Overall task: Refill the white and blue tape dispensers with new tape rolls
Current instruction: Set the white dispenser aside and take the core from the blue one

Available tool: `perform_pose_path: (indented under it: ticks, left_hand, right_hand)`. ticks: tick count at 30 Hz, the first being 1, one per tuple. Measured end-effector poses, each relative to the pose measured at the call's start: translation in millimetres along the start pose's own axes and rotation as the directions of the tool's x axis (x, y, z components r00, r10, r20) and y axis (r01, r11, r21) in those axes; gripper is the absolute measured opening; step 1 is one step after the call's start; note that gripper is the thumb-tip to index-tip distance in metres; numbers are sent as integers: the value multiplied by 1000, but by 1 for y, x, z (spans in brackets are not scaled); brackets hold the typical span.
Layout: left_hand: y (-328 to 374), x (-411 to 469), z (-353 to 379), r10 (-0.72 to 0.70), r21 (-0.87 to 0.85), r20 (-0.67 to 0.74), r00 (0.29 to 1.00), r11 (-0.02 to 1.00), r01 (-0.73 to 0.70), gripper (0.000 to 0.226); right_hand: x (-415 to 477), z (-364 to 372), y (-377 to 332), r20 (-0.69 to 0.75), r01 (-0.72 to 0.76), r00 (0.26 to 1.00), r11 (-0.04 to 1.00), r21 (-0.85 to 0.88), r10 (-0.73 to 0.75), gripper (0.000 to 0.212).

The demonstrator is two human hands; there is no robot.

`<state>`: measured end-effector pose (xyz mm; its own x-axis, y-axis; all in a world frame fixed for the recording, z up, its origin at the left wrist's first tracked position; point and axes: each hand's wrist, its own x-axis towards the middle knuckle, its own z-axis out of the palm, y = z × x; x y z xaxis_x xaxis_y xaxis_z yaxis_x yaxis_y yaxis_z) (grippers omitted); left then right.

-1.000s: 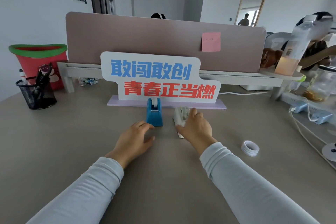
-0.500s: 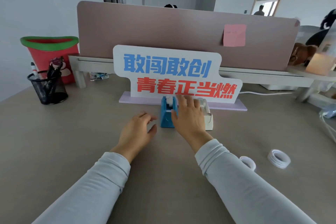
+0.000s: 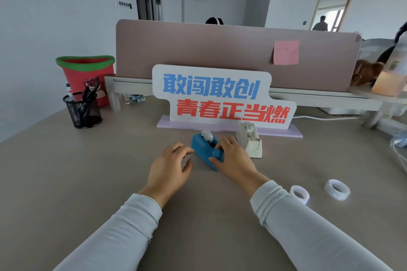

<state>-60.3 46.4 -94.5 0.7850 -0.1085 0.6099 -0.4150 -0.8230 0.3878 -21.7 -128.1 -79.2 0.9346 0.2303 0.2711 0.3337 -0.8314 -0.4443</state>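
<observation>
The blue tape dispenser [image 3: 203, 149] lies at an angle on the desk in front of the sign, a whitish roll showing at its top. My right hand [image 3: 233, 160] grips its near end with fingers and thumb. My left hand [image 3: 169, 164] rests just left of it, fingers curled and apart, fingertips near the dispenser's side. The white tape dispenser [image 3: 250, 139] stands upright to the right of the blue one, untouched. Two new tape rolls lie flat at the right: one [image 3: 299, 193] beside my right sleeve, another [image 3: 337, 189] further right.
A white sign [image 3: 220, 94] with blue and red characters stands behind the dispensers on a lilac base. A black mesh pen holder [image 3: 82, 109] and a red bin [image 3: 86, 72] sit at the left. A pink divider [image 3: 220, 50] and cables at the right edge bound the desk.
My right hand left the white dispenser, crossed to the blue one and gripped it; the blue dispenser now sits turned at an angle. The white one stands upright alone.
</observation>
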Motion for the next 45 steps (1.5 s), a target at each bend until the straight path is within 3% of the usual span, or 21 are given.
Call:
perform_pose_path:
  ticks: [7,12,16,20,25,32,36,40,45]
  left_hand:
    - [21,-23,-12,47,-70,10,999,997,-46,35]
    - [41,-35,-8,-49,-264,281,958,956,126,63]
    - [51,-40,-4,30,-312,404,914,944,107,67]
    - [55,-42,-4,52,-317,392,919,945,82,60]
    - [54,-41,-6,48,-328,407,912,940,97,53]
    - [54,-40,-6,59,-317,408,911,945,81,49]
    - [54,-41,-6,75,-309,406,911,949,60,49]
    - [62,-40,-10,87,-436,238,967,899,27,55]
    - [81,-39,-16,21,-614,128,992,786,63,33]
  right_hand:
    - [-61,-30,27,87,95,989,966,241,-119,20]
    - [-91,-50,40,171,66,978,952,300,-121,28]
    - [-103,-60,46,210,51,970,950,307,-120,26]
    - [-106,-66,36,167,88,977,964,251,-132,13]
    - [-96,-50,3,56,200,976,970,138,-209,25]
    - [-95,-48,4,9,192,980,957,218,-199,13]
    - [-97,-47,1,-92,178,983,926,333,-156,8]
    - [-97,-49,-1,-118,189,981,897,399,-155,8]
    - [-101,-55,-2,-165,237,969,879,414,-184,10]
